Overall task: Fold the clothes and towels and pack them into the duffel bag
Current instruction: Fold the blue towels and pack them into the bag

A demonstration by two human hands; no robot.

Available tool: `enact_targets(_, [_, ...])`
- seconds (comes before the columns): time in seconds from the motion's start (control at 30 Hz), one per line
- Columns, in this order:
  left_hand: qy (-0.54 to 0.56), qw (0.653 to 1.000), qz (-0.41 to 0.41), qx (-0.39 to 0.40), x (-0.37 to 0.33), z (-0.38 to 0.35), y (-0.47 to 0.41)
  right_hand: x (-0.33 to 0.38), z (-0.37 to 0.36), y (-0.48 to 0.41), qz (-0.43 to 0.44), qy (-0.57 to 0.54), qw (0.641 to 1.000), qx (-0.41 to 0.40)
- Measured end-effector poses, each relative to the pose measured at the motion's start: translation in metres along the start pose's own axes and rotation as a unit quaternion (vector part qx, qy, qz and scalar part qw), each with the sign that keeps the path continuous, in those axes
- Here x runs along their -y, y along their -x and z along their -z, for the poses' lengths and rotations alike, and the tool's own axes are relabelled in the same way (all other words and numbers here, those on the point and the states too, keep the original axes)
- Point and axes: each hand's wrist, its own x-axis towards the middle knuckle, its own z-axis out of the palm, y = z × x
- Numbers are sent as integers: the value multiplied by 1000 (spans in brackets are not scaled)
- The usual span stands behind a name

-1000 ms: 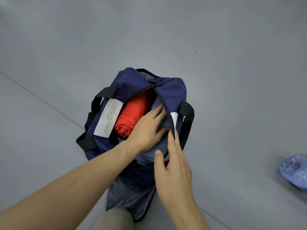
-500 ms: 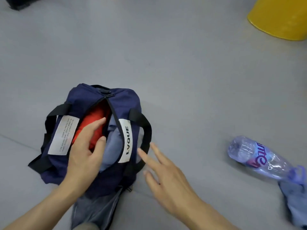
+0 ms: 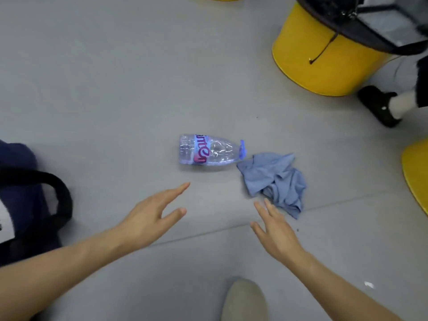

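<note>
Head view: both hands, left hand (image 3: 148,218) and right hand (image 3: 276,230), spread open and empty; crumpled blue cloth (image 3: 275,179), maybe a shirt, at the right hand's twelve o'clock.

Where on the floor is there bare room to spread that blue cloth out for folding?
Widest bare floor lies beyond the bottle, between the bag and the yellow stool. A smaller patch sits between both hands. Crowded: the right side, where the blue cloth nearly touches the bottle, plus stools and someone's shoe.

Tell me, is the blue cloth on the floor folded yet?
Not folded. The blue cloth lies crumpled in a loose heap beside the bottle.
</note>
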Motion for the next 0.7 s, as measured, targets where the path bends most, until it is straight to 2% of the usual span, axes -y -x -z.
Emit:
enact_targets(0.13, [-29,999,-19,18,-25,-29,-42,-39,-8,-31,-35,-40,996,-65])
enact_targets(0.27, [26,999,17,5,-31,-67,-68,-41,-11,-82,-1,13,993,-121])
enact_targets(0.4, [151,985,75,-26,-34,-103,-65,-12,-9,-131,-22,84,991,-107])
enact_targets(0.53, [183,976,114,-33,-25,-117,-52,0,-19,-154,-63,142,983,-94])
enact_targets(0.6, [181,976,115,-42,-23,-111,-51,-8,-20,-163,-69,131,983,-104])
enact_targets(0.7, [165,979,97,-65,-23,-95,-59,-18,-15,-165,-44,33,990,-131])
